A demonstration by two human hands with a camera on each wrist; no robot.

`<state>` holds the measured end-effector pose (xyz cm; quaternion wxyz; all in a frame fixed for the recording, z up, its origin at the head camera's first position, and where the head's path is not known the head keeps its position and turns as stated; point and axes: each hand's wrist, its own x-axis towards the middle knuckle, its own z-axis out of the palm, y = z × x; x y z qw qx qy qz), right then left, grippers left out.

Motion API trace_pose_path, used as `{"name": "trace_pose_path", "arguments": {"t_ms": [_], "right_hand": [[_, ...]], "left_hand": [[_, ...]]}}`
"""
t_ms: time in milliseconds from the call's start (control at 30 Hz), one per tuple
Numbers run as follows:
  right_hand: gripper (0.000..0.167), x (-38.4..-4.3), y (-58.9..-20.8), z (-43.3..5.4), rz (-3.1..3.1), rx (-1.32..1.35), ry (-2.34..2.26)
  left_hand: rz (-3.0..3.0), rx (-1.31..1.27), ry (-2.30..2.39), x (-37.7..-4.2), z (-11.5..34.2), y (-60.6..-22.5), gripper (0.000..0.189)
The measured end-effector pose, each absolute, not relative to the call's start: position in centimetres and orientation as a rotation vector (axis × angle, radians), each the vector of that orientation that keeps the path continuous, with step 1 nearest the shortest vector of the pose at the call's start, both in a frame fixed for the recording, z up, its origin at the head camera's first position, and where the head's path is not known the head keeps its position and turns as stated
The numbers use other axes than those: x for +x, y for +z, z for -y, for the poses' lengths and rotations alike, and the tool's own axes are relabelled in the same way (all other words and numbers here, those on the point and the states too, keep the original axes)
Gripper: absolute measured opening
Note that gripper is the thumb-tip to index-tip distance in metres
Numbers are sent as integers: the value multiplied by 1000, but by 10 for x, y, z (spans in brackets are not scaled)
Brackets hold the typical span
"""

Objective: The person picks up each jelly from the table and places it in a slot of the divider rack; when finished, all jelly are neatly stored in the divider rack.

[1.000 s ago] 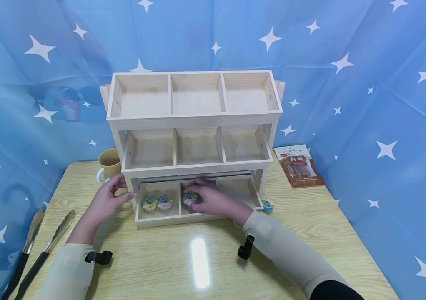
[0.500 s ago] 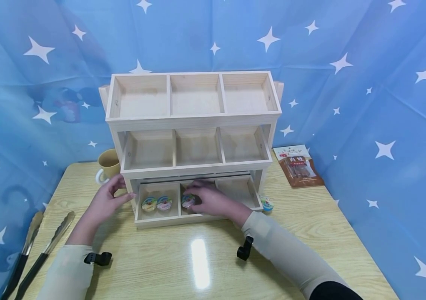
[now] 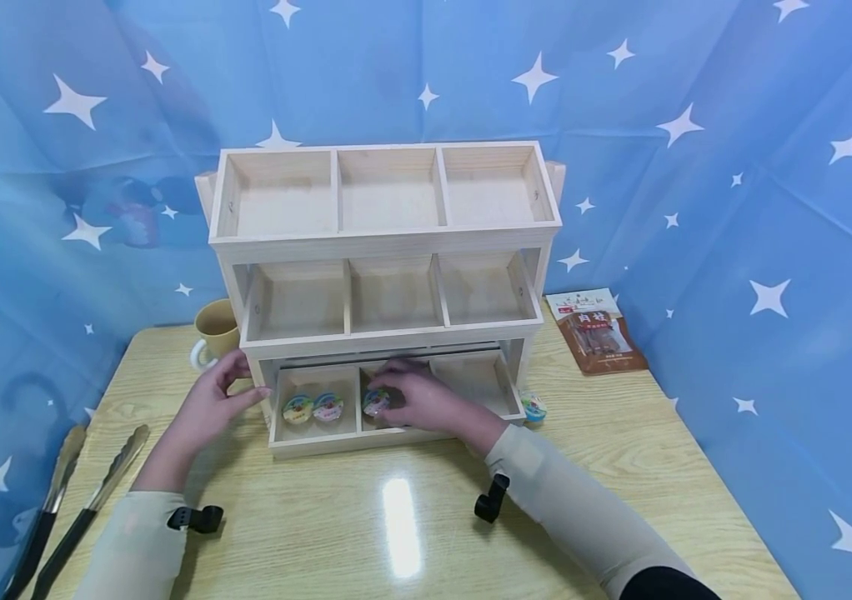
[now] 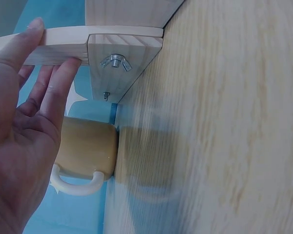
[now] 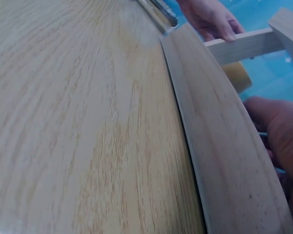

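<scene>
A three-tier wooden rack [image 3: 388,245] stands on the table, each tier split into three compartments. At its left side, my left hand [image 3: 210,407] holds the upright between thumb and fingers, as the left wrist view shows with the wooden upright [image 4: 63,52]. My right hand [image 3: 429,402] reaches into the bottom tier's middle compartment and pinches a small jelly cup [image 3: 376,403] there. Two more jelly cups, one yellow [image 3: 297,409] and one pink [image 3: 328,407], sit in the bottom left compartment. In the right wrist view, the tier's front board [image 5: 219,136] hides the cup and most fingertips.
Behind the rack's left side is a tan mug [image 3: 218,327] with a white handle. Black-handled tongs [image 3: 92,508] lie at the table's left edge. A brown snack packet [image 3: 597,332] lies right of the rack, and another cup [image 3: 533,407] sits by its lower right corner.
The right hand and its jelly cup have shifted very slightly left within the middle compartment. My left hand stays at the rack's side.
</scene>
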<state>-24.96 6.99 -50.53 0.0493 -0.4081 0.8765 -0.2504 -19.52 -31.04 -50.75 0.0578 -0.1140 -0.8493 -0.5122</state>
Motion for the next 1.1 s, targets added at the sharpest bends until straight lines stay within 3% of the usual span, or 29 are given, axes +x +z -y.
{"name": "trace_pose_path", "arguments": {"t_ms": [333, 800, 1100], "right_hand": [[49, -236, -495, -95, -2659, -1195, -965], [40, -201, -480, -168, -2787, -1065, -1128], [43, -183, -484, -218, -2873, -984, -1157]], "left_hand": [[2560, -357, -1567, -196, 311, -511, 53], [2536, -374, -1597, -196, 310, -510, 57], [2539, -375, -1597, -196, 310, -510, 55]]}}
